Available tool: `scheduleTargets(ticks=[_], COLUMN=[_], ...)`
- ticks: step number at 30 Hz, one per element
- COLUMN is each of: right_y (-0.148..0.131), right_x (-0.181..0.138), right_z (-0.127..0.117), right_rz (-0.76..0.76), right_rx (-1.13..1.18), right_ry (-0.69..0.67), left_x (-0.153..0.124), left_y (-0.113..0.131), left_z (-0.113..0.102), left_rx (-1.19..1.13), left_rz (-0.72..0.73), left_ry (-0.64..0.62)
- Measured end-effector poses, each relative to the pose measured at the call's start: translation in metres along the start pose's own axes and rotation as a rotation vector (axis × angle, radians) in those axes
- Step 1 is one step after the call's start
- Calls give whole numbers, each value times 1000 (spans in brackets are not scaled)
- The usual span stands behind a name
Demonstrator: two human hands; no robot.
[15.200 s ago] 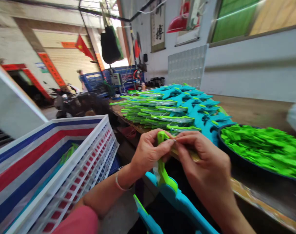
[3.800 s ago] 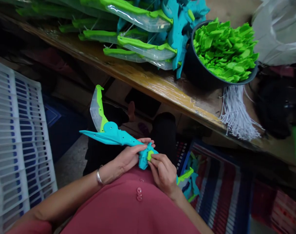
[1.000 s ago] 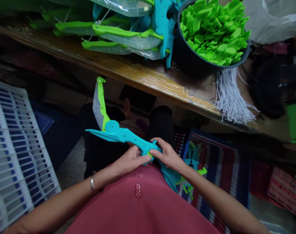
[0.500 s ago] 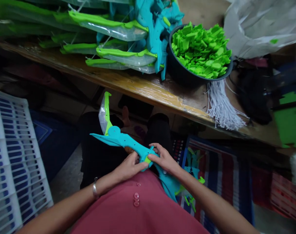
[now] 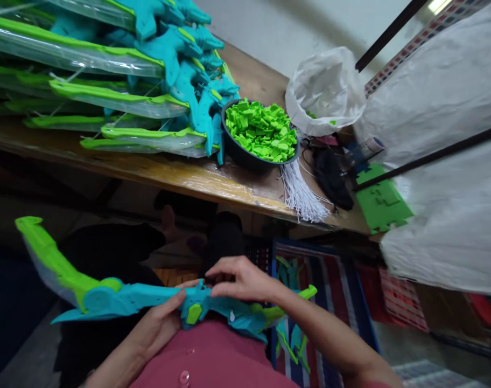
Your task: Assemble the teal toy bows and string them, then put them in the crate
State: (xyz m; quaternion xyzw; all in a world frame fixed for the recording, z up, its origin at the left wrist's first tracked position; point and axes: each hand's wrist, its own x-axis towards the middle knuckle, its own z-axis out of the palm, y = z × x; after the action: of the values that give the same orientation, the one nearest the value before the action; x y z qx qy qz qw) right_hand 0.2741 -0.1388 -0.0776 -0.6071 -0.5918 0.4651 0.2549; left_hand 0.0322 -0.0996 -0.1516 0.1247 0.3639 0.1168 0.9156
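A teal and green toy bow (image 5: 132, 297) lies across my lap, its green limb (image 5: 47, 258) reaching left. My left hand (image 5: 159, 323) grips the teal grip from below, close to a small green piece (image 5: 194, 312) set in it. My right hand (image 5: 239, 280) pinches the top of the grip from the right, fingers closed on it. Both hands touch the bow near its middle.
A wooden bench (image 5: 176, 175) carries a stack of finished bows (image 5: 108, 97), a dark bowl of green pieces (image 5: 259, 132), white strings (image 5: 302, 196), a plastic bag (image 5: 326, 89) and a green sheet (image 5: 380, 202). A striped crate (image 5: 330, 285) with more bows stands lower right.
The bow has turned nearly level, its green limb swinging down to the left. My view has swung right, bringing the bag and green sheet into sight; the white crate at left is gone.
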Motion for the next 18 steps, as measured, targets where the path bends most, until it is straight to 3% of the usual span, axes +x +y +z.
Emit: scheduleTargets(ticks=[2, 4, 7, 10, 13, 18], right_y=[-3, 6, 28, 45, 48, 43], right_x=[7, 15, 24, 28, 30, 35], right_z=[-46, -95, -154, -179, -184, -187], right_rz=[53, 188, 419, 601, 699, 781], right_rx=[-343, -495, -706, -860, -953, -1041], right_ry=[293, 544, 784, 838, 777, 692], left_x=[-2, -5, -11, -16, -18, -14], left_y=[1, 4, 6, 5, 4, 12], left_z=[0, 0, 1, 2, 5, 25], left_rx=[32, 97, 199, 318, 415, 305], left_rz=[43, 109, 177, 254, 362, 468], left_ry=[103, 174, 189, 205, 242, 186])
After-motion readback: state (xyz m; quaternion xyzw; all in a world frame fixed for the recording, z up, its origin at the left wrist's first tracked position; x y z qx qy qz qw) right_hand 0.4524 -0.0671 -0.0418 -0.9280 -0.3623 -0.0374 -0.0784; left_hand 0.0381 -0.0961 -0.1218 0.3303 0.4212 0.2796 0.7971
